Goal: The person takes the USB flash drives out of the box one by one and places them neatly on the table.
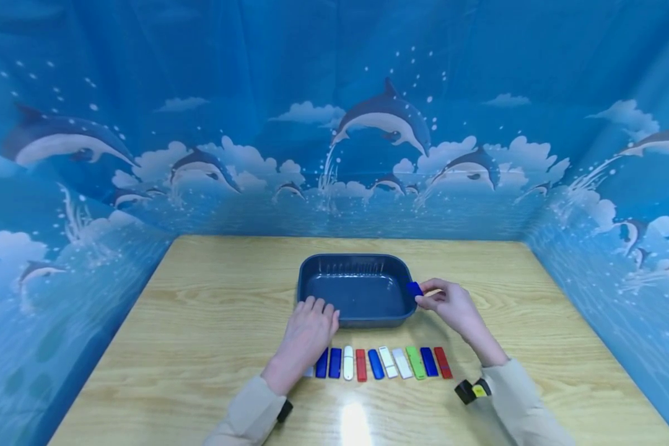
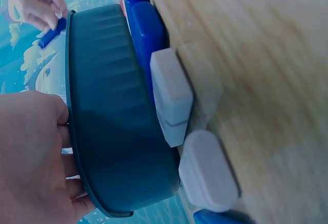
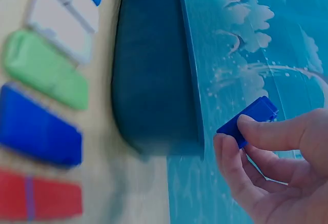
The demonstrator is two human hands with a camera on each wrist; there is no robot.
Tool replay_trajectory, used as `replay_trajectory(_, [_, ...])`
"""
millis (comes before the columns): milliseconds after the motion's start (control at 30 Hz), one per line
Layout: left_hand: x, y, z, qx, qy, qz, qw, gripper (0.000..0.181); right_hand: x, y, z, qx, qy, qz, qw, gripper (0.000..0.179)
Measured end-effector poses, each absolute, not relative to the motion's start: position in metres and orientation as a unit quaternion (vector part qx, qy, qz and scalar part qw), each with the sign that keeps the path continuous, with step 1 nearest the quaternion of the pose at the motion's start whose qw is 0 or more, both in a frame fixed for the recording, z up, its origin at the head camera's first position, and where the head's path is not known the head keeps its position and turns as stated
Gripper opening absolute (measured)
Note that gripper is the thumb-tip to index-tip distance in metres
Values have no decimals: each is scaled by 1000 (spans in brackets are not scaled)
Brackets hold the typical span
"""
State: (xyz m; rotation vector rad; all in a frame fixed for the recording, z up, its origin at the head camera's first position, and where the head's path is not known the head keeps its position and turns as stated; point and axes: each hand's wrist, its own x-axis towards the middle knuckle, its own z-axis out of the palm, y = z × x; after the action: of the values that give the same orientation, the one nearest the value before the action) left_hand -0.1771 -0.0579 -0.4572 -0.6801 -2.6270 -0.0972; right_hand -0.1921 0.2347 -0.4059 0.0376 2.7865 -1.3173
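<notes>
My right hand [image 1: 450, 305] pinches a blue USB flash drive [image 3: 251, 119] between thumb and fingertips. It holds the drive at the right rim of a dark blue plastic basin [image 1: 357, 323]; in the right wrist view the drive shows beyond the basin's end, tilted. My left hand [image 1: 310, 325] lies over the basin's near left rim, fingers reaching past the edge to the inner side, as the left wrist view [image 2: 31, 157] of the hand shows. Its fingertips are hidden behind the rim there. The basin's visible floor is bare.
In front of the basin runs a row of several flash drives, among them a green one [image 1: 415, 362], a red one [image 1: 443, 363] and a white one [image 1: 348, 363]. The left forearm partly covers the row's left end. Dolphin-print curtains [image 1: 334, 210] border the wooden table [image 1: 212, 291].
</notes>
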Motion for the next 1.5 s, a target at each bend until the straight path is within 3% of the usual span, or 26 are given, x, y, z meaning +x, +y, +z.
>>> replay_trajectory(400, [-177,-56,-456,-234,-953,-33,188,26,-148,285,-434,5,921,-390,9,25])
replay_trajectory(833, [-176,-57,-454,-231,-955,-30,182,27,-128,304,-453,63,950,-297,77,23])
replay_trajectory(1100, [-176,-56,-454,-232,-953,-25,193,27,-121,300,-452,50,955,-280,83,20])
replay_trajectory(1333, [-175,-56,-453,-232,-953,-26,194,26,-113,301,-452,27,960,-270,74,16])
replay_trajectory(1500, [-175,-57,-454,-236,-953,-26,191,26,-112,299,-444,17,970,-244,17,12])
